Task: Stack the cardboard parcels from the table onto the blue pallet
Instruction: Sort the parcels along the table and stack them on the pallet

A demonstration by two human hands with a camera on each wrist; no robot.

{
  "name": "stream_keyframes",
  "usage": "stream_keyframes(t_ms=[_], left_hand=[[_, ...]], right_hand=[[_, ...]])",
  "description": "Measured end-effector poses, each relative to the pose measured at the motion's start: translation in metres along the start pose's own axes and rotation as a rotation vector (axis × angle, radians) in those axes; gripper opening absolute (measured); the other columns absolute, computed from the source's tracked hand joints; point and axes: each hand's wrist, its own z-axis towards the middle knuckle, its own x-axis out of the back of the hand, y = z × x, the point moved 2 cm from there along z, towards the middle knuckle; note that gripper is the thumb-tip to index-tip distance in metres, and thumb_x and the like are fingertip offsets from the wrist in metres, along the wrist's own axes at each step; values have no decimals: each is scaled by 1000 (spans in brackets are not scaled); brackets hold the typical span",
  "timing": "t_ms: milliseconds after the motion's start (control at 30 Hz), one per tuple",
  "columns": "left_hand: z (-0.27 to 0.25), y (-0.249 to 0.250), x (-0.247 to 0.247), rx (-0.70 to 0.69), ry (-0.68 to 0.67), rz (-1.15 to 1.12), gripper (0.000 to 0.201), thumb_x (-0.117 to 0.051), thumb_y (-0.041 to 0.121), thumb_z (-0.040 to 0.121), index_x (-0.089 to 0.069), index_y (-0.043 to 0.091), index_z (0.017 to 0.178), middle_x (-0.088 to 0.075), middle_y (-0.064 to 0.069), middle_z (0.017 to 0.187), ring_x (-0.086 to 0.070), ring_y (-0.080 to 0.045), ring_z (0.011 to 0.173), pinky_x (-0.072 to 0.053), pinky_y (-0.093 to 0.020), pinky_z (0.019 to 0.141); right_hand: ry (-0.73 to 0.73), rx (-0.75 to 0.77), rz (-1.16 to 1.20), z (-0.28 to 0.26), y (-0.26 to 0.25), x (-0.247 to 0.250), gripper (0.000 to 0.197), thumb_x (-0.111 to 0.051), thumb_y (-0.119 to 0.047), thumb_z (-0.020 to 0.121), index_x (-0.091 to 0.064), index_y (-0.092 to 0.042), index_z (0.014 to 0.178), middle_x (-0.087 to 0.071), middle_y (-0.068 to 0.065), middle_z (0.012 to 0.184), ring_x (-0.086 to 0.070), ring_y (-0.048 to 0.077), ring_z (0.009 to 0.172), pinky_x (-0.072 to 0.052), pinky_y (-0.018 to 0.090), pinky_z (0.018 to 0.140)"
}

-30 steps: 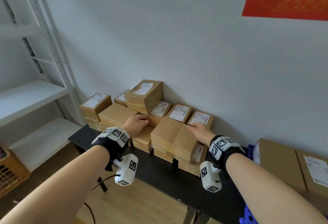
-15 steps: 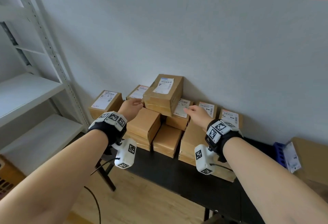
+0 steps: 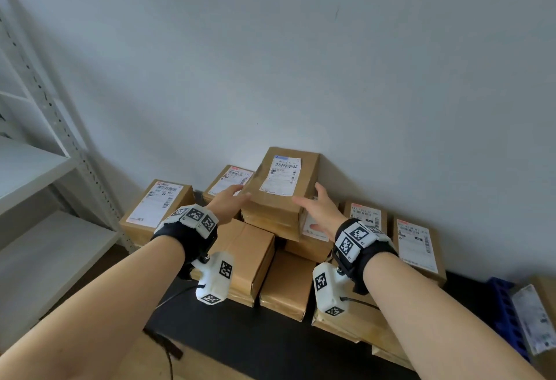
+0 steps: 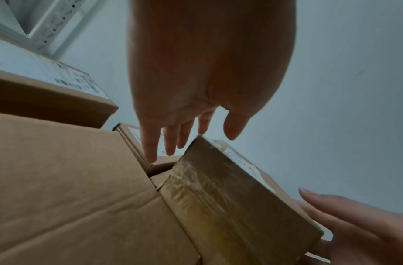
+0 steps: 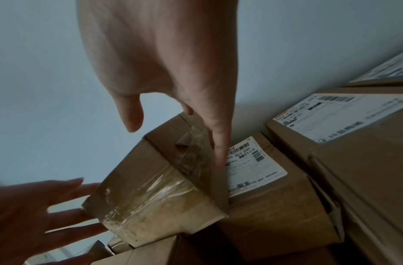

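- Since the earlier frame, both of your hands have lifted off the lower boxes and come up to the top parcel [image 3: 281,182], one on each side.
- Your left hand [image 3: 227,203] has its fingers straight and spread at the parcel's left edge; in the left wrist view the fingertips [image 4: 150,156] reach down beside the taped end, and you cannot tell whether they touch it.
- Your right hand [image 3: 319,209] is likewise spread, with its fingers along the parcel's right side; in the right wrist view one finger [image 5: 220,143] lies against that taped face. Neither hand has closed round anything.
- That top parcel sits highest in the pile, label up, close to the grey wall [image 3: 301,48], resting on other boxes on the black table [image 3: 255,340].
- Crowding it: a labelled box [image 3: 230,178] just behind your left hand, another labelled box [image 3: 156,208] further left, a plain box [image 3: 243,256] under your left wrist, and two labelled boxes [image 3: 365,217] [image 3: 416,244] to the right.
- A white metal shelf [image 3: 33,169] stands to the left of the table.
- At the far right edge you can see part of the blue pallet [image 3: 505,310], with a parcel [image 3: 532,319] on it.
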Motion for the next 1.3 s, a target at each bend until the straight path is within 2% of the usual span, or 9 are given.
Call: stream_keyframes(t_ms=[133,233,333,467,567,633,900,1033,1300], left_hand=[[20,0,-1,70,-51,-96,50,-46,32,96,-33,25,143,-40,-5,143,-41,-26,130,-37,-41,104],[32,-1,-1,98,-98,-157,31,-47,25,95,-47,24,126,-56,-1,114,-52,-24,115,-42,-46,103],[38,-1,-3,85,-146,-188,8,-46,20,95,-54,21,98,-58,-6,104,-56,-24,101,-47,-47,98],[40,1,1,56,-185,-202,18,-46,18,96,-52,22,112,-58,-2,98,-57,-22,98,-50,-45,94],[41,2,5,37,-244,-234,28,-47,18,96,-52,20,124,-60,-3,107,-57,-25,108,-49,-47,96],[40,3,7,25,-279,-255,31,-46,18,97,-51,19,127,-60,-5,115,-57,-25,111,-49,-45,96],[18,24,11,-97,-393,-225,35,-45,22,98,-46,21,133,-59,-2,115,-57,-18,105,-51,-30,78],[-2,40,9,-164,-463,-217,34,-44,24,98,-43,20,132,-57,-2,119,-55,-18,109,-45,-32,86],[-54,70,-48,-277,-607,-253,27,-49,21,96,-47,20,123,-59,-6,120,-58,-17,97,-49,-30,84]], right_hand=[[15,-6,10,9,1,-9,92,-68,-27,84,-5,-29,151,-37,3,149,-38,25,134,-33,51,110],[32,-19,47,13,1,-11,94,-69,-16,82,-6,-26,151,-43,5,145,-42,25,131,-34,51,110],[34,-37,80,12,0,-13,91,-67,-10,83,-9,-26,151,-45,5,143,-45,25,128,-36,50,108],[52,-60,117,6,-4,-18,87,-63,-5,85,-10,-25,151,-48,6,140,-47,25,125,-38,48,105],[84,-50,125,2,-8,-19,85,-61,-2,86,-12,-25,151,-54,3,127,-53,23,111,-44,42,92],[110,-44,129,-5,-12,-19,84,-61,-1,86,-13,-25,151,-57,0,116,-57,22,104,-45,44,95],[206,-11,224,-39,-20,-7,87,-63,-1,83,-16,-31,150,-57,2,127,-59,23,107,-43,52,101],[261,28,305,-68,-21,4,84,-60,4,84,-20,-31,148,-60,4,118,-61,26,106,-45,54,99],[436,79,395,-151,0,53,80,-58,6,84,-25,-31,147,-60,5,121,-61,22,104,-49,51,95]])
